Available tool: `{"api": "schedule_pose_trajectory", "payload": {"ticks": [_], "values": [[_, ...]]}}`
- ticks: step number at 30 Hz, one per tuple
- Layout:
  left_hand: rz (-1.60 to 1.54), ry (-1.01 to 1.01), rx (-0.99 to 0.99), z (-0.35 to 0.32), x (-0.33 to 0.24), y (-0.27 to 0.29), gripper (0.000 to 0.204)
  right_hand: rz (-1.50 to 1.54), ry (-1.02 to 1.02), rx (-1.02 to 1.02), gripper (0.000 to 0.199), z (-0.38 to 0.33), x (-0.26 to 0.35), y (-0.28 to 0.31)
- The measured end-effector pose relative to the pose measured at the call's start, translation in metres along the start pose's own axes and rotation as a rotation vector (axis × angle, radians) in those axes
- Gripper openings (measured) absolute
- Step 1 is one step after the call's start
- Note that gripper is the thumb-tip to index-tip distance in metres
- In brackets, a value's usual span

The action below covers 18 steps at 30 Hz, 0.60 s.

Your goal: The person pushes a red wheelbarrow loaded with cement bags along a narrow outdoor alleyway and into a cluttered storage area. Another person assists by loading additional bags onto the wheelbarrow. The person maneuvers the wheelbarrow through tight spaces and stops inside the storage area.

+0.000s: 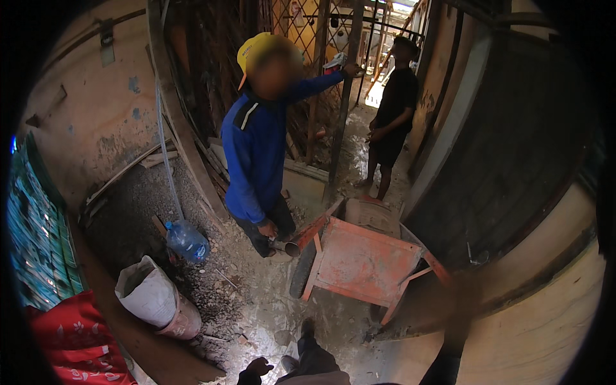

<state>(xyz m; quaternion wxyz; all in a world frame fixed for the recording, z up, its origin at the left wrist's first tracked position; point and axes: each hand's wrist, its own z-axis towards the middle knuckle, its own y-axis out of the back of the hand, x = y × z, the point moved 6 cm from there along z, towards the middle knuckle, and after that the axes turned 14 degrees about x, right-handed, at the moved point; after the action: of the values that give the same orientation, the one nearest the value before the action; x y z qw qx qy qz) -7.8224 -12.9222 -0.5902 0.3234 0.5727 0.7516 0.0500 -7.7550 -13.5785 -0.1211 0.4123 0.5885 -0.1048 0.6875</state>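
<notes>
My left hand (259, 366) hangs low at the bottom edge beside my legs, dark against the floor. Its fingers look loosely bent and a little apart, with nothing visible in them. Out to the right, my right hand (460, 296) is smeared by motion in front of the pale wall, so its fingers cannot be made out. Between and beyond my hands stands a worn orange-red wheelbarrow (362, 262), with a dusty, sack-like load (372, 216) at its far side. A co-worker in a blue top (253, 151) and yellow cap has one hand at a pipe-like handle end.
Another person in dark clothes (393, 102) stands in the passage behind the wheelbarrow. To the left are gravel (138, 205), a clear blue jug (187, 241), a white sack (147, 292) in a bucket, and a red cloth (80, 340). A dark doorway (494, 141) lies right.
</notes>
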Motion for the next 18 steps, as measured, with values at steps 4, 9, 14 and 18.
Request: {"api": "schedule_pose_trajectory", "payload": {"ticks": [4, 9, 14, 18], "values": [[0.539, -0.034, 0.299, -0.023, 0.079, -0.071, 0.036, 0.022, -0.005, -0.013, 0.024, -0.004, -0.015, -0.023], [0.335, -0.026, 0.193, 0.003, 0.073, -0.060, 0.035, -0.098, 0.076, -0.117, 0.024, -0.010, -0.018, 0.006], [-0.458, 0.053, -0.144, 0.025, 0.062, -0.008, 0.025, -0.210, 0.117, -0.165, 0.025, -0.008, -0.015, -0.007], [-0.569, 0.009, -0.190, 0.042, 0.024, 0.017, 0.028, -0.195, 0.101, -0.184, 0.026, -0.007, -0.011, -0.004]]}}
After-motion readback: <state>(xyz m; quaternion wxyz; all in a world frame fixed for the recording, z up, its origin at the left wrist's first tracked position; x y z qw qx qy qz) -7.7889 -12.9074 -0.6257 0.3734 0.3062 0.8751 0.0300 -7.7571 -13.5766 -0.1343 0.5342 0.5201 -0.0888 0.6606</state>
